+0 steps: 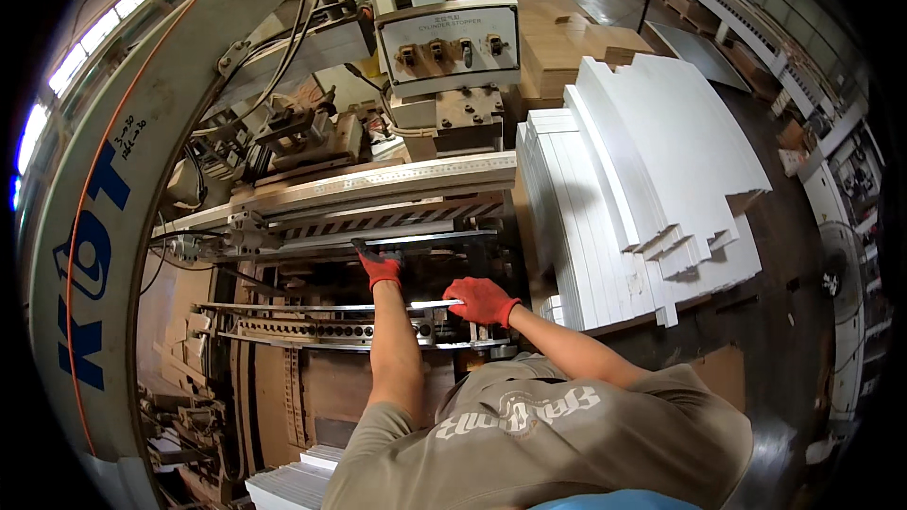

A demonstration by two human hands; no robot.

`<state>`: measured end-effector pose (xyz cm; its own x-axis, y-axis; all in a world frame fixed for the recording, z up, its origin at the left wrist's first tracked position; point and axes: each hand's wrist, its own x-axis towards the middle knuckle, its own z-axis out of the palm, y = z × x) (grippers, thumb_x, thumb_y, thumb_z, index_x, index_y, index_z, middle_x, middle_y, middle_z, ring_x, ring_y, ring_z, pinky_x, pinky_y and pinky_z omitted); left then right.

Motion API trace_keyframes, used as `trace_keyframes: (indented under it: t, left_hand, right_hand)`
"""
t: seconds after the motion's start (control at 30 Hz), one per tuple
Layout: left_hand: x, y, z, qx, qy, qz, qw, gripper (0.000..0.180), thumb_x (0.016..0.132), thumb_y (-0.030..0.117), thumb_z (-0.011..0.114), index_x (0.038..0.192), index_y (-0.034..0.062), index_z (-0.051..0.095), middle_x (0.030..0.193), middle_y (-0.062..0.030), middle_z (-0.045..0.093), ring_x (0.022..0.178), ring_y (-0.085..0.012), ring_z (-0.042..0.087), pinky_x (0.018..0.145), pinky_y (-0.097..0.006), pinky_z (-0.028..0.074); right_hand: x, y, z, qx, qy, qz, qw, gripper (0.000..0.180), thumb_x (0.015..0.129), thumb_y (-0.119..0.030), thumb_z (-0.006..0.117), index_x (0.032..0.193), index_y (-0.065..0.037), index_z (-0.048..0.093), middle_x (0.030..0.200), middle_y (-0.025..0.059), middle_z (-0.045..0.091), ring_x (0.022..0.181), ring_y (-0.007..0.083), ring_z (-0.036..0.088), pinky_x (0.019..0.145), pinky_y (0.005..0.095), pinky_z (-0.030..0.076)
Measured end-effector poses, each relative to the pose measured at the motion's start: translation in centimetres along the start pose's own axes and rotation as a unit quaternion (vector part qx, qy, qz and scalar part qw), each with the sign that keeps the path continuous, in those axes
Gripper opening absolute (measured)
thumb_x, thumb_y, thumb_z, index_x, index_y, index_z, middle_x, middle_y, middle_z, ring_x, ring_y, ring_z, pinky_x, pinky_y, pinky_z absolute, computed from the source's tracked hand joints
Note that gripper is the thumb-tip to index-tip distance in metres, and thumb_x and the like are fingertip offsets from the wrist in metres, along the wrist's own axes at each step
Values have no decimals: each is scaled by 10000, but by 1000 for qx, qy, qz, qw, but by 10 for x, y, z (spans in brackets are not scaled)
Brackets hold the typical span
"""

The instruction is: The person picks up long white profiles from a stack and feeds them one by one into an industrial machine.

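The thin metal bar (430, 304) lies flat inside the machine, long way running left to right; the right hand (480, 300) rests on its right end, fingers curled on it; the left hand (381, 267) reaches farther in, gripping the dark rail (425, 239) above.

Ahead of you a pale rectangular label plate (447, 40) with dark lettering fronts the control box; to your left, a big blue marking (87, 255) runs down the curved white machine guard (123, 179).
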<state>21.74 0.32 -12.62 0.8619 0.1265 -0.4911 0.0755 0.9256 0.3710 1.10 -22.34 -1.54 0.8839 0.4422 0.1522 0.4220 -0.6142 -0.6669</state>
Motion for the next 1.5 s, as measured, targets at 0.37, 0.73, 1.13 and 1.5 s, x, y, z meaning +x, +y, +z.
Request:
trace_keyframes:
  t: [0.37, 0.73, 1.13, 1.5]
  left_hand:
    - [9, -2, -6, 5, -33, 5, 999, 680, 751, 642, 704, 1270, 240, 525, 1286, -55, 500, 1131, -303, 487, 974, -572, 420]
    - [7, 1, -7, 57, -50, -26, 997, 737, 738, 766, 598, 1278, 274, 501, 1333, -20, 434, 1154, -287, 416, 987, -554, 356]
    - [-101, -8, 12, 71, 17, -65, 995, 553, 775, 603, 695, 795, 88, 492, 893, -210, 574, 964, -370, 547, 864, -583, 473]
    - [-118, -41, 39, 70, -30, -53, 996, 632, 796, 691, 595, 1119, 156, 501, 1162, -96, 524, 1112, -324, 489, 964, -542, 402]
  right_hand:
    - [-3, -8, 0, -47, -19, 8, 999, 246, 880, -280, 572, 1060, -120, 627, 1043, 73, 627, 1013, 287, 593, 877, 400, 479]
    - [-1, -3, 4, -2, 21, -18, 1000, 257, 840, -282, 616, 1019, -99, 646, 1132, 89, 619, 1037, 292, 611, 862, 404, 502]
    - [67, 46, 29, 168, 315, 97, 929, 155, 899, -184, 633, 946, -44, 584, 1140, 131, 569, 1295, 338, 443, 1014, 398, 402]
    - [29, 8, 5, 149, 278, 34, 948, 137, 788, -126, 689, 810, -47, 579, 1192, 172, 549, 1039, 316, 598, 833, 376, 496]
